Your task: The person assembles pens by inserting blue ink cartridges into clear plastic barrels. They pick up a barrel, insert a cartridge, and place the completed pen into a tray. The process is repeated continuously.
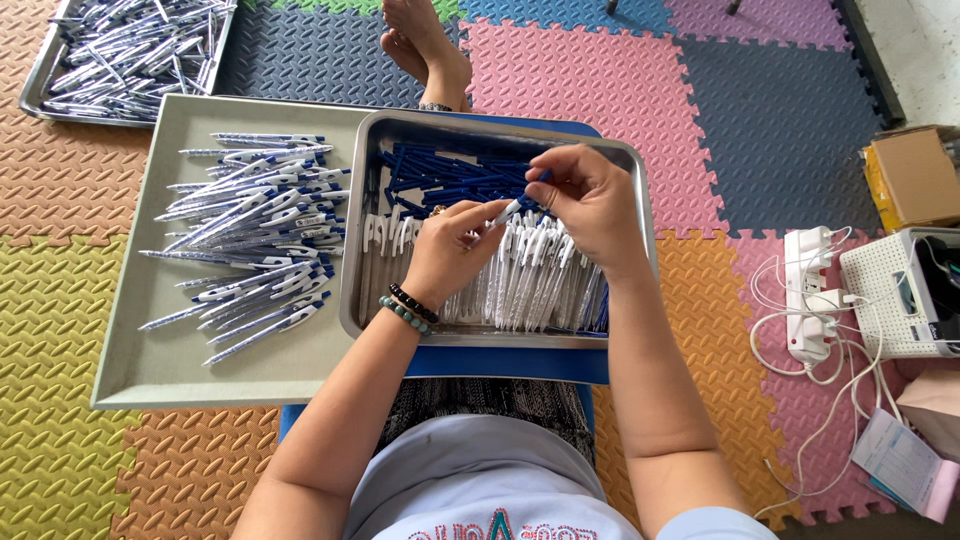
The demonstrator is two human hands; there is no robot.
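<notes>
we are holding a white pen barrel (507, 211) in the left hand (452, 248), fingers closed around it with its tip pointing up and right toward the right hand (590, 200). the right hand's fingers are pinching a small blue part (541, 176) just above that tip; the two pieces are near each other, and we cannot tell whether they are touching.

both hands are working over the steel tray (640, 215) resting on a blue stand (505, 362) across our lap. inside the tray, loose blue parts (440, 178) are lying along the far side and white barrels (535, 285) are standing packed along the near side.

risks we are judging from here:
- the blue part is small and is pinched only at the fingertips; a slip would be dropping it back into the blue pile, where it is lost among look-alikes.
- if the part is meeting the barrel off-axis, it may be jamming or seating crooked.
- the left wrist, wearing beaded bracelets (410, 308), is hovering just above the white barrels; a dip could be knocking the rows askew.
- the finished pens (262, 235) are lying loose on the grey tray (130, 370) to the left, which is overhanging the foam mat (50, 330); a nudge from the elbow could be scattering them.
</notes>
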